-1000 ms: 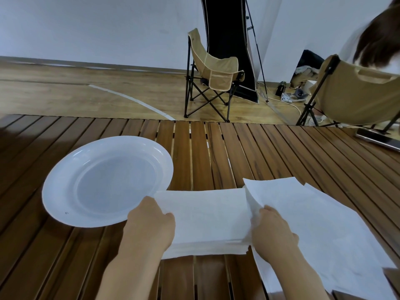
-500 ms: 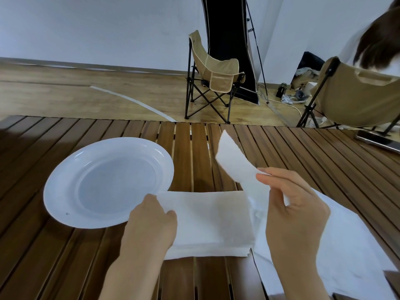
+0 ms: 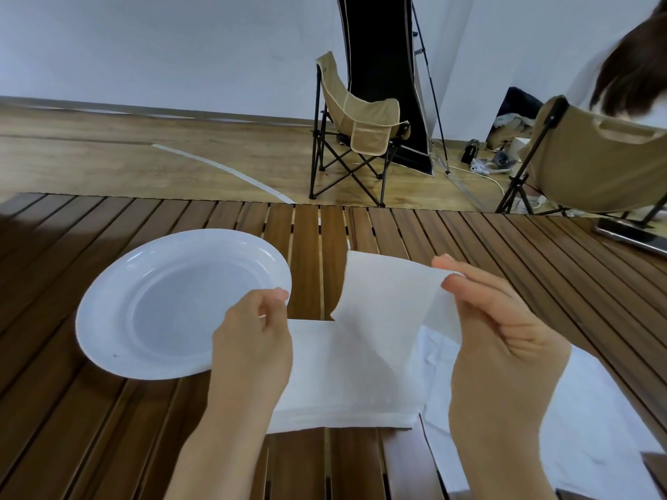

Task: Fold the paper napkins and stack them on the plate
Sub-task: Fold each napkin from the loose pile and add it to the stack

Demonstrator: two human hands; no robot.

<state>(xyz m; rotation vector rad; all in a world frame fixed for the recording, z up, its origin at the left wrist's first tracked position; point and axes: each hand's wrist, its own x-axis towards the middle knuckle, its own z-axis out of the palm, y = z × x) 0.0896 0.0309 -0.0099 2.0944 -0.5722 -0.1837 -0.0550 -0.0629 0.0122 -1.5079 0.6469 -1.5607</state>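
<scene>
An empty white plate (image 3: 108, 301) sits on the left of the slatted wooden table. Just right of it lies a folded white napkin pile (image 3: 325, 402). My right hand (image 3: 505, 341) pinches one edge of a loose white napkin sheet (image 3: 382, 301) and holds it up above the pile, its free end hanging toward the plate. My left hand (image 3: 252, 341) hovers over the pile's left end, beside the plate rim, fingers loosely curled with nothing seen in them. More flat white sheets (image 3: 595, 409) lie under and right of my right hand.
A dark phone (image 3: 631, 236) lies at the table's far right edge. Beyond the table stand two beige folding chairs (image 3: 361, 117) on a wooden floor, and a person's hair shows at the top right. Bare table slats (image 3: 306, 240) run behind the napkins.
My right hand picked a sheet off the right-hand stack and swung it up and left over the folded pile. My left hand lifted off the pile and its fingers rose.
</scene>
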